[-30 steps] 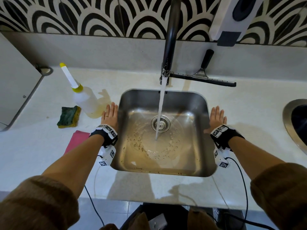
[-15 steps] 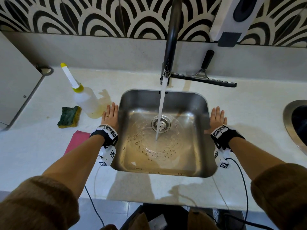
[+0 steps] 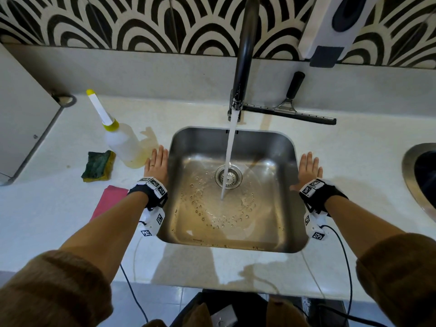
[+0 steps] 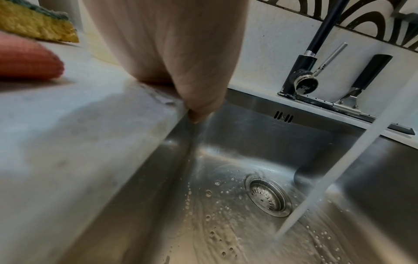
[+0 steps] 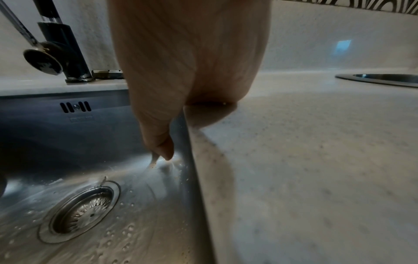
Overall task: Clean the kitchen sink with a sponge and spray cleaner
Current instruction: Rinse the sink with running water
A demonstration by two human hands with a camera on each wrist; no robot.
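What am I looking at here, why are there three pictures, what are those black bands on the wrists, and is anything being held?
A person wears three cameras: one on the head, one strapped to each wrist, hence the bands. The head view looks down at a steel sink with water running from the tap. The left hand and right hand rest flat on the counter, holding nothing. Left of the sink lie a sponge, a spray bottle and a pink cloth.

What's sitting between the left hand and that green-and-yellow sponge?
The spray bottle stands between the left hand and the sponge, seen from the head view.
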